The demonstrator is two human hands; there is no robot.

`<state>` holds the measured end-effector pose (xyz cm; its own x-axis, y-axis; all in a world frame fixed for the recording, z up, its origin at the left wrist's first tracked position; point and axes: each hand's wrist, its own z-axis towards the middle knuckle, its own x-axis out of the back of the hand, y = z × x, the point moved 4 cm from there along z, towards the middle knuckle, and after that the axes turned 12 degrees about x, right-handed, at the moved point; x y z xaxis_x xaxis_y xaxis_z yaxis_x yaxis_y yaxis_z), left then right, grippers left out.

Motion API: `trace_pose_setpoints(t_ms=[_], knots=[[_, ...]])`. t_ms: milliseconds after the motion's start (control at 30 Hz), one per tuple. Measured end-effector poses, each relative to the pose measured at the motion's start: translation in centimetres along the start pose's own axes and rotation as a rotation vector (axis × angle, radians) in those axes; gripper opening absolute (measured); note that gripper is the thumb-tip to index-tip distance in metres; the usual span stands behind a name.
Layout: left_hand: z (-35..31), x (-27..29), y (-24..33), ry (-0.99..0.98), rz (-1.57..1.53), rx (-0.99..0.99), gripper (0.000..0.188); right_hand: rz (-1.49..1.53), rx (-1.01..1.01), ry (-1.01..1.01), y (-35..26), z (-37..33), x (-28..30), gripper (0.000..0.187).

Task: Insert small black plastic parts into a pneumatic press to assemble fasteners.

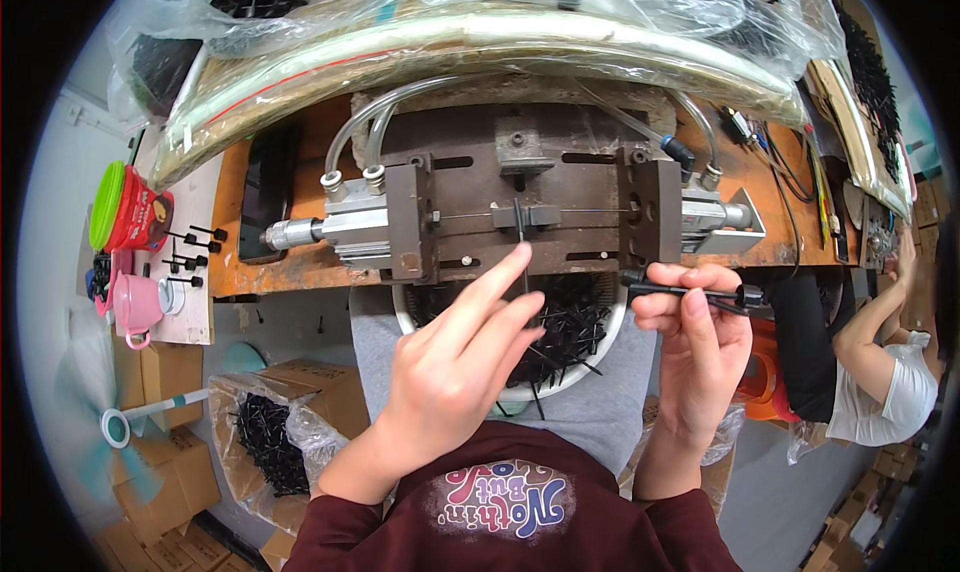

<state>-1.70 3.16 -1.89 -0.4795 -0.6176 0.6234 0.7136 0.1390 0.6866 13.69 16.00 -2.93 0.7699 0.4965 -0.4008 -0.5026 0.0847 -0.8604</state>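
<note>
Head view, both hands in front of the near edge of the table point(228, 260). Left hand point(440, 382): fingers extended and slightly parted, index fingertip at the near end of a thin black rod point(520, 224); thumb hidden, hence impossible to tell whether gripping or merely touching. Right hand point(703, 347): closed, with several slim black parts point(746, 297) pinched crosswise between thumb and fingers; apart from the left hand, to its right. Directly ahead of the left fingertips: small metal clamp block point(545, 215) with the rod across it, at the centre of a dark metal fixture point(465, 147). Fitted to the fixture ends: left cylinder point(358, 234), ahead and left of the left hand; right cylinder point(703, 215), ahead of the right hand. Below and between the hands: white tub point(611, 344) piled with loose black pieces point(572, 334). Well left of the left hand: pink cup point(138, 304) and red container point(148, 222). Behind and left of the left hand: opened carton point(335, 387). Well right of the right hand: seated co-worker point(895, 392).
</note>
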Motion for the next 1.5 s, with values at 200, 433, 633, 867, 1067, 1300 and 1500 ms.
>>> trace_pose_setpoints(t_ms=[200,433,633,867,1067,1300,1500], knots=[[0.9,-1.6,-0.3,-0.009,0.331,-0.087,0.025,-0.059,0.050,-0.083,0.0,-0.8,-0.4,0.020],[1.6,-1.8,-0.5,-0.006,0.344,-0.056,0.025,0.172,0.036,-0.063,0.1,-0.6,-0.3,0.024],[1.8,-1.5,-0.7,-0.019,0.287,-0.070,0.025,0.369,-0.162,-0.002,1.1,-0.6,-0.3,0.023],[0.8,-0.2,1.0,-0.295,-0.518,0.091,0.043,0.485,-0.338,-0.183,1.8,-0.9,-1.9,0.022],[0.2,1.8,0.6,-0.197,-0.469,0.026,0.034,0.150,0.027,0.036,0.5,0.2,-0.3,0.020],[0.6,-1.0,-1.1,0.080,0.149,-0.104,0.026,-0.062,0.210,0.013,0.5,-0.7,0.0,0.056],[1.6,-1.9,-0.8,0.048,0.306,-0.101,0.025,-0.052,0.240,-0.054,-0.4,-1.0,-0.7,0.075]])
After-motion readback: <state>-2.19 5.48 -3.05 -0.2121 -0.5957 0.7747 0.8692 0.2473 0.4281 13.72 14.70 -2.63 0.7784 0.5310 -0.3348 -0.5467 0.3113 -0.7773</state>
